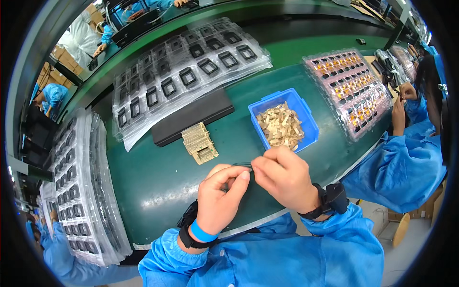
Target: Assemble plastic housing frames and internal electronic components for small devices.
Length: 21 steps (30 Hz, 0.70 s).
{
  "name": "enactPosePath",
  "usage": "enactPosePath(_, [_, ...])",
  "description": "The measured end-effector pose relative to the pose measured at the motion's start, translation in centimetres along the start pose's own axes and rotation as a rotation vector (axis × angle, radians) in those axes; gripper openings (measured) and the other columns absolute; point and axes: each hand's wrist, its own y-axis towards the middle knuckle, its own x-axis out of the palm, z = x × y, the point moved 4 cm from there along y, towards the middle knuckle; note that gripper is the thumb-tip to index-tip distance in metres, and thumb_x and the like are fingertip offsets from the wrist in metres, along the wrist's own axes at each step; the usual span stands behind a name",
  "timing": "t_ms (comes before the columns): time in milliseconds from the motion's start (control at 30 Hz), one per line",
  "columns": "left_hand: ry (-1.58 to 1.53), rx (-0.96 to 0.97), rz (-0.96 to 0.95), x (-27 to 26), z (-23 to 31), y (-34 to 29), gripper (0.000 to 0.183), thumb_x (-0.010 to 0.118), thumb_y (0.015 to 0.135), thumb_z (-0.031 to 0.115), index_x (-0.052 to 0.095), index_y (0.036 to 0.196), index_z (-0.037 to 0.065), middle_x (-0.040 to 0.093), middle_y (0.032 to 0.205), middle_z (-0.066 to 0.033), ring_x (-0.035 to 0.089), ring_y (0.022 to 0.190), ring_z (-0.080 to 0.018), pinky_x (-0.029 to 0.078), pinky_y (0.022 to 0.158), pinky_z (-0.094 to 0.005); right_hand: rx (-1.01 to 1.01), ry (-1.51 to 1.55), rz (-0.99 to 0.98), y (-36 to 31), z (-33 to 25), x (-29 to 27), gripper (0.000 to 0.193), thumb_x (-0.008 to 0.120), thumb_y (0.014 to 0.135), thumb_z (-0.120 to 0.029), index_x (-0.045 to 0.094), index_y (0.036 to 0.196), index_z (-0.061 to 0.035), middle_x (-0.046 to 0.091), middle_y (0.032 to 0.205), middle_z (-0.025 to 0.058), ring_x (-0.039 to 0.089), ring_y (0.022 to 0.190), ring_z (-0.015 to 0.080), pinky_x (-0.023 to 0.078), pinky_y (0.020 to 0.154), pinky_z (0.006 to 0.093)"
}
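Observation:
My left hand (221, 195) and my right hand (286, 178) meet over the near part of the green table. Both are closed, fingertips pinching a thin dark piece (242, 165) between them. Fingers cover most of that piece, so its full shape cannot be made out. Just beyond my right hand stands a blue bin (312, 125), holding a heap of small tan strips (281, 125). Ahead of my left hand lies a neat stack of similar tan pieces (197, 138).
A long black block (193, 117) lies behind the stack. Clear plastic trays (262, 61) with black rectangular frames cover the back left; more trays (106, 201) are piled at left. A pinkish tray (329, 106) of orange-and-black parts lies right, beside a co-worker's blue sleeve (397, 165).

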Motion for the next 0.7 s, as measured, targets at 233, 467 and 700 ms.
enactPosePath(233, [-0.033, -0.026, -0.034, 0.7, -0.5, 1.2, 0.009, 0.069, 0.087, 0.006, 0.072, 0.091, -0.001, 0.064, 0.085, -0.0046, 0.054, 0.069, -0.0083, 0.045, 0.064, -0.0234, -0.164, -0.095, 0.020, -0.3, -0.1, -0.6, 0.027, 0.073, 0.070, -0.004, 0.067, 0.096, -0.0058, 0.056, 0.087, 0.0053, 0.059, 0.072, 0.0223, 0.049, 0.062, 0.0342])
enactPosePath(467, [0.120, 0.194, -0.036, 1.9, 0.9, 2.1, 0.004, 0.066, 0.085, 0.000, 0.069, 0.084, -0.002, 0.061, 0.082, -0.0033, 0.053, 0.070, -0.0088, 0.043, 0.065, -0.0237, 0.031, 0.020, 0.056, -0.7, 0.8, -1.0, 0.019, 0.073, 0.072, -0.004, 0.068, 0.090, -0.0056, 0.058, 0.084, 0.0068, 0.061, 0.073, 0.0235, 0.050, 0.062, 0.0349])
enactPosePath(700, [0.187, 0.270, -0.014, 2.7, 0.7, 3.8, 0.006, 0.069, 0.082, 0.004, 0.070, 0.084, -0.002, 0.063, 0.082, -0.0060, 0.052, 0.062, -0.0101, 0.045, 0.058, -0.0257, 0.307, 0.012, 0.290, -0.6, 3.7, -4.8, 0.010, 0.072, 0.079, -0.001, 0.068, 0.087, -0.0024, 0.059, 0.082, 0.0081, 0.061, 0.066, 0.0163, 0.050, 0.056, 0.0268])
